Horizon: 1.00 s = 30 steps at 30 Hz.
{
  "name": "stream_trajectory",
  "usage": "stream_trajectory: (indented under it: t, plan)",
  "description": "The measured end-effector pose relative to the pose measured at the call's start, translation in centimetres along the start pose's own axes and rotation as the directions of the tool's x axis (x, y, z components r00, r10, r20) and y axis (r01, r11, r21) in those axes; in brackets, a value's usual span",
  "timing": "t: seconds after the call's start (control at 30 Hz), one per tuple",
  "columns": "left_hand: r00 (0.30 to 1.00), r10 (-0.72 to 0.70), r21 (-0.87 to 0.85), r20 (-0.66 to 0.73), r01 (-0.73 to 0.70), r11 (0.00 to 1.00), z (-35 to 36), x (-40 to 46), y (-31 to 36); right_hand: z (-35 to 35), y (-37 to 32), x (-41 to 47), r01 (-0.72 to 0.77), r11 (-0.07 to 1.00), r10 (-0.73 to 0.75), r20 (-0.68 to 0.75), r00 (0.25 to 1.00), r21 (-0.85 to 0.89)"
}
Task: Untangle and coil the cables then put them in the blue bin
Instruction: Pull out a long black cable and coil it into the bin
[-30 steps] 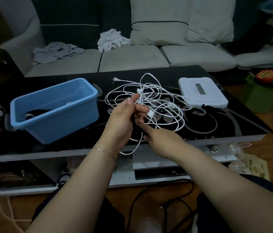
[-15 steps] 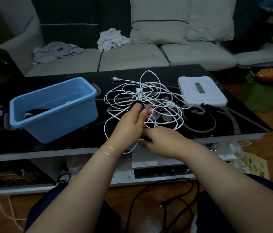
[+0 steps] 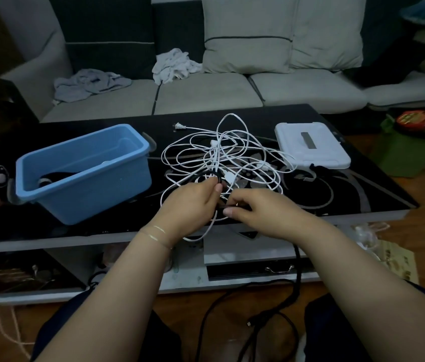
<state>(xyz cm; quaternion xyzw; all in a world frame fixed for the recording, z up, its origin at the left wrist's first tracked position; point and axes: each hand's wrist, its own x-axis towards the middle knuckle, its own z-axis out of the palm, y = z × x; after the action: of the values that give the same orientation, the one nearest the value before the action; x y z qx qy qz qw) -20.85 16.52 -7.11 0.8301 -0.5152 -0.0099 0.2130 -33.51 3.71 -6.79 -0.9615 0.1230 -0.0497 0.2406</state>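
Cables (image 3: 222,155) sprawl tangled on the desk (image 3: 350,194) just beyond both hands; left hand (image 3: 193,202) pinches a black loop, right hand (image 3: 261,212) pinches strands beside it, blue bin (image 3: 83,176) left.

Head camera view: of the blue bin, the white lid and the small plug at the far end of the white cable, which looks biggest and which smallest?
1. blue bin, clearly the largest.
2. white lid, smaller, though it lies flat and a little farther away, so the gap may be overstated.
3. plug, by far the smallest.
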Motion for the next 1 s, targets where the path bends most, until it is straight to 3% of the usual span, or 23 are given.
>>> stream_trajectory:
  t: [0.1,0.2,0.27,0.37,0.53,0.67,0.8,1.0]
  plan:
    - [0.994,-0.043,-0.332,0.105,0.076,0.940,-0.1,-0.5,0.5,0.0,0.3,-0.1,0.019,1.000,-0.020,-0.213,0.977,-0.007]
    - [0.984,-0.086,-0.672,0.156,0.169,0.721,-0.3,-1.0,1.6,-0.5,0.6,0.0,0.027,0.997,-0.005,-0.311,0.950,0.067]
    - [0.973,-0.104,-0.771,0.205,0.226,0.596,-0.5,-1.1,2.3,-0.4,0.6,0.0,0.089,0.994,-0.065,-0.292,0.954,0.068]
    - [0.966,-0.085,-0.823,0.243,0.252,0.508,-0.6,-1.4,2.6,0.1,0.4,0.1,0.192,0.981,-0.183,-0.283,0.941,0.003]
    - [0.976,-0.123,-0.851,0.181,0.219,0.478,-0.1,-1.5,2.7,1.0,0.1,0.5,0.205,0.977,-0.212,-0.338,0.917,-0.057]
    - [0.974,-0.156,-0.919,0.164,0.209,0.335,0.5,-1.3,2.9,1.1,0.2,0.8,0.224,0.972,-0.180,-0.380,0.908,0.075]
    - [0.975,-0.169,-0.947,0.144,0.185,0.264,0.5,-1.2,2.7,1.4,0.0,1.1,0.232,0.955,-0.129,-0.450,0.884,0.182]
    - [0.966,-0.030,-0.958,0.257,0.259,0.127,0.1,-1.0,2.6,2.0,0.1,1.4,0.190,0.957,-0.073,-0.454,0.888,0.218]
